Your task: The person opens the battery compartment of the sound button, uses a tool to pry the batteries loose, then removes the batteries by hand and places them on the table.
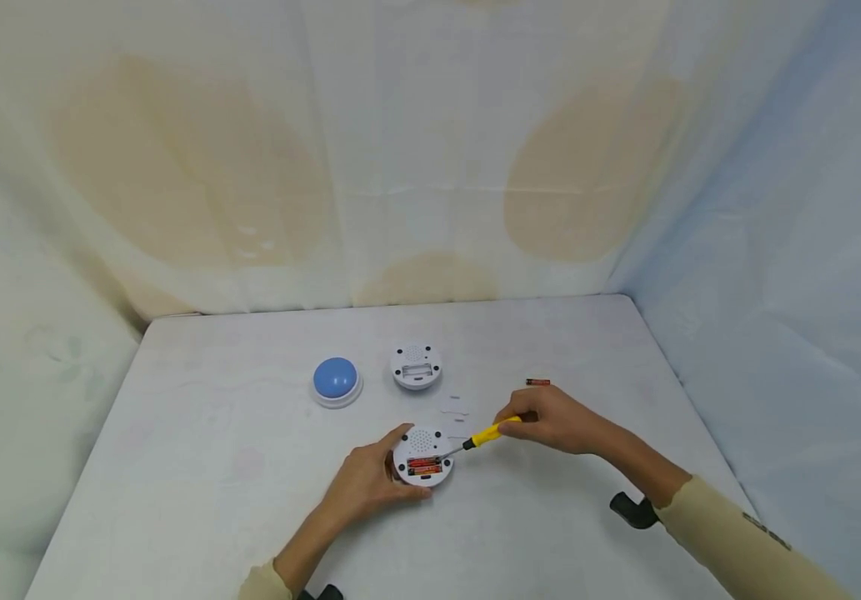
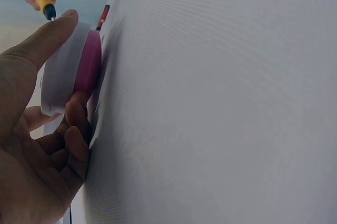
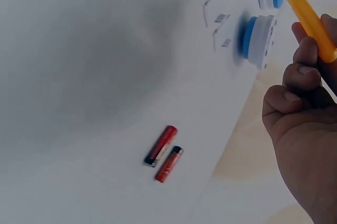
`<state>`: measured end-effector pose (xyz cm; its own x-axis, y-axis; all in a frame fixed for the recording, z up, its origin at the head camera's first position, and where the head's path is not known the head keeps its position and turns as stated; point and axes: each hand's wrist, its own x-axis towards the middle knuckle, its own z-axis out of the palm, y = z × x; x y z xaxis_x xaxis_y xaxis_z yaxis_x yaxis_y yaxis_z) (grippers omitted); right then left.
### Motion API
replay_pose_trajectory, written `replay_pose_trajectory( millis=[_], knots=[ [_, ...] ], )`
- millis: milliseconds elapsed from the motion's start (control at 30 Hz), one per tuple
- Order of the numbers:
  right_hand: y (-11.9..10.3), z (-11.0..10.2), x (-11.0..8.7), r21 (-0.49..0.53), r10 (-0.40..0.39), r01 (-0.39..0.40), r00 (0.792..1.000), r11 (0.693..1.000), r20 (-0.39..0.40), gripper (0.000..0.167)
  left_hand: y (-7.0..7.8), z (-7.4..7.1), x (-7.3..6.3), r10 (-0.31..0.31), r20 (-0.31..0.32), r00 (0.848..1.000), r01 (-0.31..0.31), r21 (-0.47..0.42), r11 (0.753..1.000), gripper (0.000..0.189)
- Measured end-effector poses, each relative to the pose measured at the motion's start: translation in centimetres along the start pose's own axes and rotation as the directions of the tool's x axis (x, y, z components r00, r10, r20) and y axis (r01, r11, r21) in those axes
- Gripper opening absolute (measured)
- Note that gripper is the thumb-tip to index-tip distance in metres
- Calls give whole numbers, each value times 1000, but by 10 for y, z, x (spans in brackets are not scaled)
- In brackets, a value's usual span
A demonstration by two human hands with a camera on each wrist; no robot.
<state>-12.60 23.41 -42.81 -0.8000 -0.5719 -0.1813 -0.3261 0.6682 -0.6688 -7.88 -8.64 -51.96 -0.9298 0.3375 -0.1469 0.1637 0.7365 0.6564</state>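
My left hand [image 1: 370, 479] grips a round white push-button [image 1: 421, 438] by its rim, turned underside up. Its pink dome [image 2: 88, 63] faces the table in the left wrist view. Red batteries [image 1: 424, 467] lie in its uncovered compartment. In my right hand [image 1: 561, 419] is a screwdriver [image 1: 492, 432] with a yellow handle, held between thumb and fingers. The screwdriver's tip reaches the right end of the batteries; whether it touches them I cannot tell.
A blue-domed button [image 1: 336, 379] stands dome up behind my left hand. Beside it, another button [image 1: 416, 367] lies underside up with its battery compartment bare. Thin white pieces [image 1: 455, 413] lie nearby. Two loose red batteries [image 3: 161, 145] [image 3: 169, 164] rest on the table [image 1: 197, 467].
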Motion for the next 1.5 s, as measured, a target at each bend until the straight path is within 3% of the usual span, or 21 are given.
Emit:
replay_pose_trajectory(
  millis=[333, 533, 867, 1100, 1500],
  knots=[
    [21, 19, -12, 142, 78, -69, 995, 987, -59, 19, 0, -1, -2, 3, -17, 1000, -4, -8, 1000, 102],
    [29, 23, -15, 140, 73, -63, 995, 988, -69, 19, 1, -2, -2, -7, -5, 1000, 7, -5, 1000, 102],
    [10, 2, -8, 114, 7, 1, 998, 993, -68, 14, 1, -3, 1, -9, 1, 1000, 9, -1, 1000, 103],
    [-2, 1, -6, 95, -32, 34, 999, 995, -16, 13, 0, -1, -1, -4, -9, 1000, 4, 1, 1000, 103],
    [-11, 2, -2, 49, -12, 12, 1000, 999, 1, 12, 1, 1, -1, -18, 9, 1000, 18, 3, 1000, 103]
  ],
)
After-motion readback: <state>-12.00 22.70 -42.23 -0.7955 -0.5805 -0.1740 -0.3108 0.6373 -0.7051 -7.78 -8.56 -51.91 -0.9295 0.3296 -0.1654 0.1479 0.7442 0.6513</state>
